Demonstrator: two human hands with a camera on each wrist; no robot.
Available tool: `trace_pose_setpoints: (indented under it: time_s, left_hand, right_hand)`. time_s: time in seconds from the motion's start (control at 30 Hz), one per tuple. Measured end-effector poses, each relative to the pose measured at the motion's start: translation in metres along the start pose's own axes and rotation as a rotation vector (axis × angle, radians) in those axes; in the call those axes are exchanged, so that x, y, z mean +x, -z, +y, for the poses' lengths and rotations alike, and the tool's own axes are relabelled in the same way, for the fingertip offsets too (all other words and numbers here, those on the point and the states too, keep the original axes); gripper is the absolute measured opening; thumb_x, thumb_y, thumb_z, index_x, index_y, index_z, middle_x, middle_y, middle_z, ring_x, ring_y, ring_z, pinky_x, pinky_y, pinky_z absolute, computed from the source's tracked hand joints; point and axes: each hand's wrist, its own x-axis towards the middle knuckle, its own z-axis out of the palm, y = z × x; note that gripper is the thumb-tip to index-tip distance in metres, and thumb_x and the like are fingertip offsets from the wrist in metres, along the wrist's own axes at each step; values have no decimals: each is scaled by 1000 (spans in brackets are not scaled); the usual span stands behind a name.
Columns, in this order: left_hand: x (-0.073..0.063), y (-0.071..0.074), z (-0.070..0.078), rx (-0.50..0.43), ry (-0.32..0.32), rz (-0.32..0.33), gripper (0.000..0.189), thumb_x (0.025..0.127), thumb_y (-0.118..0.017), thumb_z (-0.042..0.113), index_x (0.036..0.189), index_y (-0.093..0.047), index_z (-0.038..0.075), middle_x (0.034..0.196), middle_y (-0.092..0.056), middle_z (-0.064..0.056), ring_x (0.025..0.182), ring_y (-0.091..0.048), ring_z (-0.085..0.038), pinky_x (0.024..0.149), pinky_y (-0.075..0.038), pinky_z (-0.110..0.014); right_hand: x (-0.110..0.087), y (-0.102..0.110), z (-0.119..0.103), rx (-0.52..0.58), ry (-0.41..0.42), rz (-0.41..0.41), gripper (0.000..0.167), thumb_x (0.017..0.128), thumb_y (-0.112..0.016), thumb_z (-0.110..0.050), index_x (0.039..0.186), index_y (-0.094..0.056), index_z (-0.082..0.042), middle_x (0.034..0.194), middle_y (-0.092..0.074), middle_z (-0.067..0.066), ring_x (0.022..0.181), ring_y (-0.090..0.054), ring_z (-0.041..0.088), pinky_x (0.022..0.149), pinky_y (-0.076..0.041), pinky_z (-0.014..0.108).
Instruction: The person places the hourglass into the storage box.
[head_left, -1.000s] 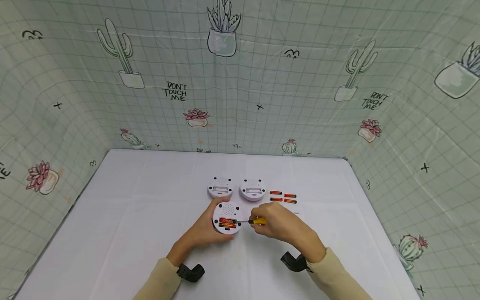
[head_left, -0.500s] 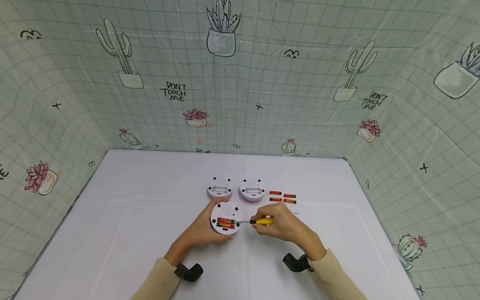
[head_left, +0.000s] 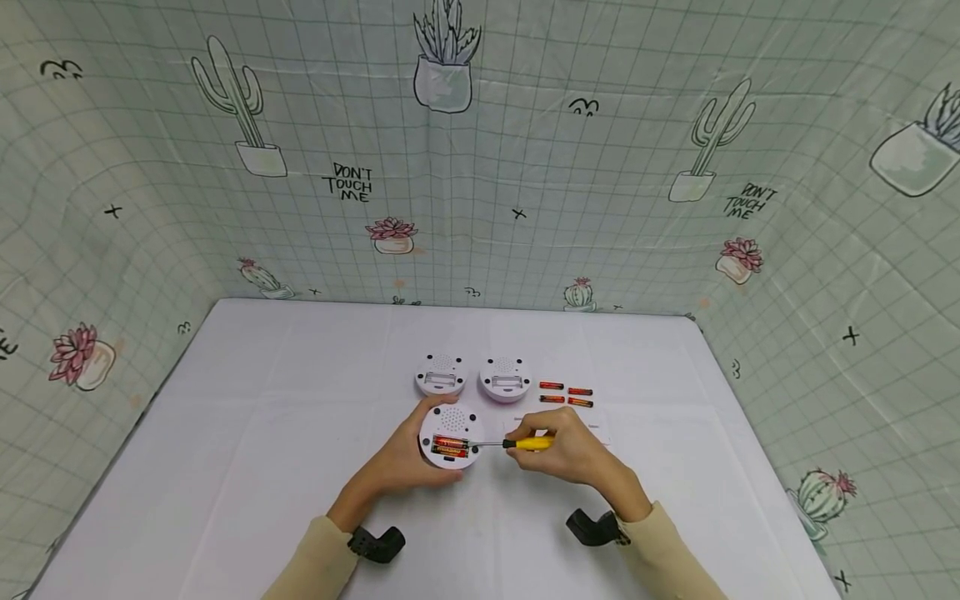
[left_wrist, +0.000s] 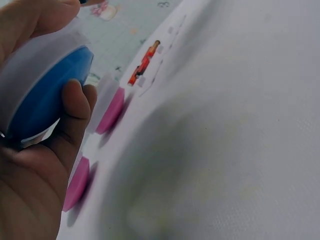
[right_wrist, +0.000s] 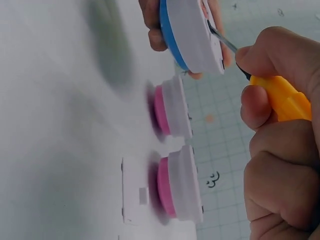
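Note:
My left hand grips a round white battery-powered device above the table, its underside facing up. Two red-and-black batteries lie side by side in its compartment. From the left wrist, the device shows a blue front, with fingers curled round it. My right hand holds a screwdriver by its yellow handle. The thin metal shaft reaches into the right end of the compartment, beside the batteries. Whether the tip touches a battery or the contact is too small to tell.
Two similar devices with pink fronts lie upside down behind, compartments uncovered. Several loose batteries lie in two rows to their right. A flat white piece lies near them, partly behind my right hand. A patterned cloth hangs behind the table.
The held device has shifted slightly left. My right hand has moved a little to the right, showing more of the screwdriver's handle, while its tip stays at the compartment's end.

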Motion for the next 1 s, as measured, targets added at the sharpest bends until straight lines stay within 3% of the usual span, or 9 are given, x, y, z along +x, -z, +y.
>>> trace_pose_setpoints:
  time_s: [0.23,0.57,0.77,1.0]
  left_hand:
    - [0,0,-3,-3,-3,3,101,72,-91,3,155,-33,13,145,-49,-19,123,-53,-30,97,-48,-19]
    - [0,2,-5,0,20,44,101,70,-91,1,153,-33,11,144,-51,-15,121,-54,-26,98,-47,-20]
    - [0,3,-4,3,15,26,102,71,-91,2,154,-31,9,143,-50,-17,120,-54,-26,96,-49,-20]
    - [1,3,-3,3,8,-6,104,71,-92,5,155,-29,9,143,-49,-18,118,-55,-27,94,-51,-20]
  right_hand:
    - [-1,-2,1,28,-25,11,14,80,-84,-7,86,-79,-19,88,-79,-4,76,-67,5,67,-60,26]
    - [-1,9,-10,-83,-40,-11,14,82,-84,-11,89,-79,-22,87,-76,-9,78,-64,5,69,-58,24]
    - [3,7,-19,-47,4,-76,13,82,-83,-8,90,-80,-18,89,-78,-6,74,-62,2,66,-57,22]
    - [7,5,-23,-98,44,-109,13,81,-82,-4,89,-80,-14,84,-77,-5,67,-56,-3,60,-53,19]
